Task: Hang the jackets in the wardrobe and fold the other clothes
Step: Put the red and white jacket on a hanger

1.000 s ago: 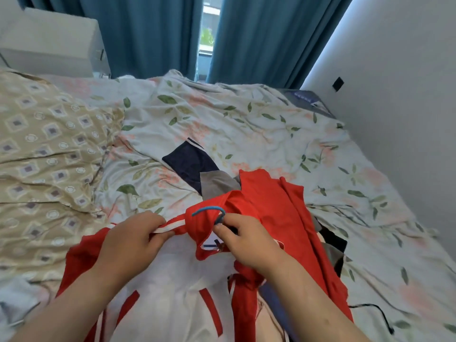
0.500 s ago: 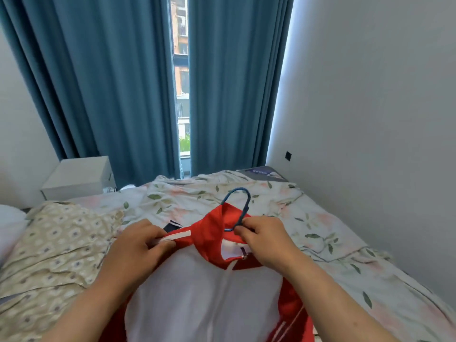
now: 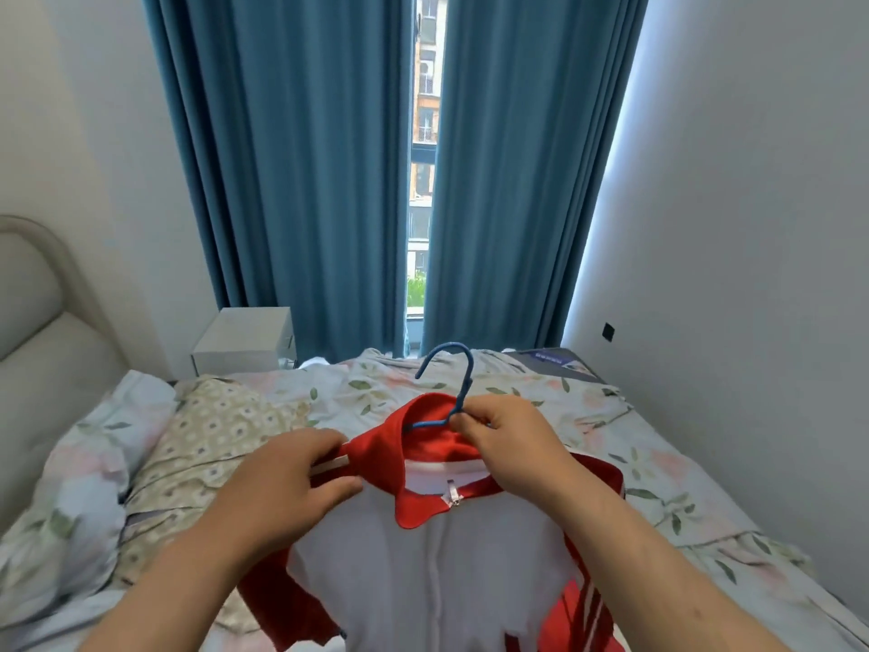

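The blue curtains (image 3: 301, 181) fill the upper middle of the frame, and the bed (image 3: 658, 463) with its leaf-print cover spans the lower half. A beige patterned cloth (image 3: 211, 440) lies on the bed at centre left; whether it is bedding or a garment cannot be told.

The task's thing in hand is a red and white jacket (image 3: 423, 581). It is held up in the lower centre of the frame, in front of the person and above the bed. Its front is zipped to the collar, with the zip pull (image 3: 452, 496) just under the red collar flap.

The left hand (image 3: 287, 477), at lower centre left, pinches the jacket's red shoulder with its white stripe between thumb and fingers. The right hand (image 3: 508, 440), right of centre, has its fingers curled round the neck of a blue hanger (image 3: 465, 383). The hook stands up above the collar, and one arm of the hanger runs down inside it.

As a judgement, the first jacket is nearly seated on its hanger. The left shoulder looks like the last part to settle. No wardrobe is in view, so carrying and hooking the jacket remain. No folded clothes show anywhere, and any other garments are out of sight, so the folding appears not yet begun.
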Demonstrator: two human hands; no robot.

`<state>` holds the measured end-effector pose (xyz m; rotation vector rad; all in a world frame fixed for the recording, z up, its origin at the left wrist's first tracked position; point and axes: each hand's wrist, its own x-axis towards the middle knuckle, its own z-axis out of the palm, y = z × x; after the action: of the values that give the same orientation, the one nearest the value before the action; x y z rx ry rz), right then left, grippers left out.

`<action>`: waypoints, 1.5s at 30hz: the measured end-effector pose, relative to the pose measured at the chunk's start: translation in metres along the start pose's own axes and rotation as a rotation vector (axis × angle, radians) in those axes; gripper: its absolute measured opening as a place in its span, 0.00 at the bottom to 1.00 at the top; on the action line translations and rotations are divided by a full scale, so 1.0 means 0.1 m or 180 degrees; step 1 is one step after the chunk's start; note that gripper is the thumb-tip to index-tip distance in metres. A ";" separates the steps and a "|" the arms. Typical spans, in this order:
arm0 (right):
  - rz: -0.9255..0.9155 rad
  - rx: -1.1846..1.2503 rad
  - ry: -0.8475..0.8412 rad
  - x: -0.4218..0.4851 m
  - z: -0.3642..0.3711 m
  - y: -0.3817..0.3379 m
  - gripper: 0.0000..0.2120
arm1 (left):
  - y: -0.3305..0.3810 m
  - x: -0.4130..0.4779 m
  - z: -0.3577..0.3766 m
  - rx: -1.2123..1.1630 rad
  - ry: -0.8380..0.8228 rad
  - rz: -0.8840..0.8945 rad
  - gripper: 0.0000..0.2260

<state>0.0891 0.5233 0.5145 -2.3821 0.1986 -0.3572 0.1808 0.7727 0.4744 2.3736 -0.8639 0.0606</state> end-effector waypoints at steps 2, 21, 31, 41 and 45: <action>-0.0191 -0.0177 -0.0035 -0.06 0.03 -0.19 0.14 | 0.13 -0.01 -0.08 0.0001 -0.0039 0.0069 0.06; 0.0531 0.0274 0.0931 -0.49 0.03 -1.57 0.07 | -0.24 -0.62 -1.47 0.0227 0.1088 0.0034 0.09; 0.0525 0.1989 0.0289 -0.17 -0.07 -2.17 0.04 | -0.15 -0.73 -1.77 -0.0292 0.1282 -0.0002 0.18; -0.1102 -0.0154 -0.0249 -0.16 -0.25 -1.65 0.18 | 0.10 -0.86 -1.96 -0.0126 0.1406 -0.0104 0.17; -0.1507 -0.0054 0.0014 -0.03 -0.28 -1.48 0.22 | 0.37 -0.96 -1.96 -0.0235 0.1263 -0.0273 0.03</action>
<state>0.0844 0.6155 0.6339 -2.4278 -0.3695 -0.5795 0.1140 0.9139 0.6311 2.2186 -0.5633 0.4411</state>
